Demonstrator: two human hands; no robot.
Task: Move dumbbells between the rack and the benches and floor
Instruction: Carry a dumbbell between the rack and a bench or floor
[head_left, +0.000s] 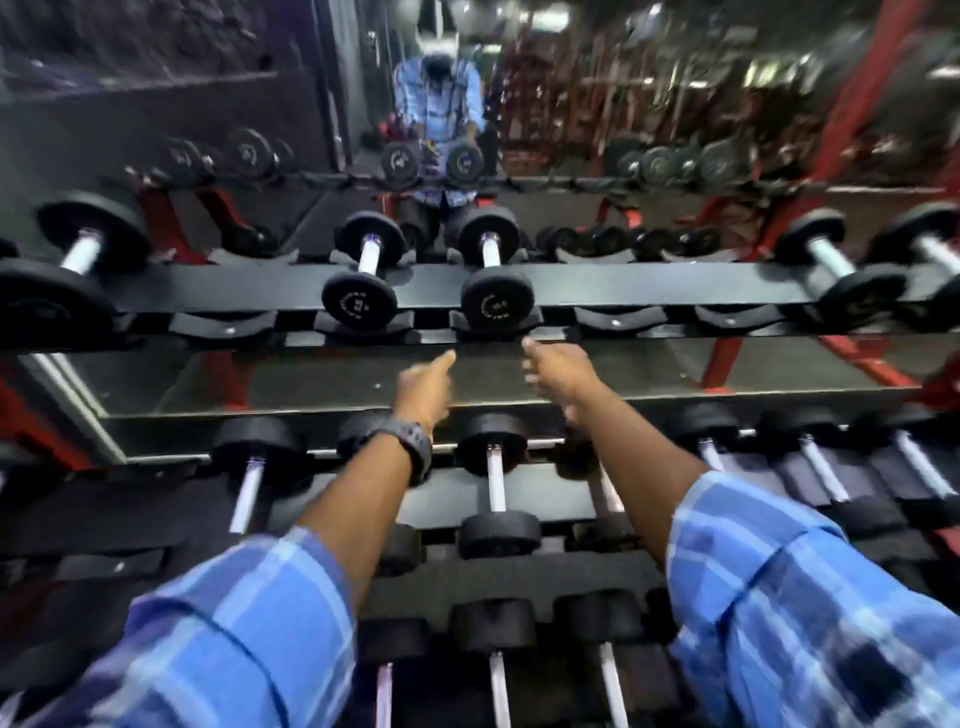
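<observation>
Rack (597, 291) dumbbells (497, 302) bear blurred, unreadable markings; both hands (423, 387) empty.

Rolled-up blue plaid sleeves (249, 639) cover both arms, and a dark wristwatch (413, 449) bands the left wrist.

Dim indoor light, motion blur (strongest at edges), wide-angle bending

Top shelf: five dumbbells (360, 275); empty saddles (615, 322): three; hands (423, 387): two
</observation>
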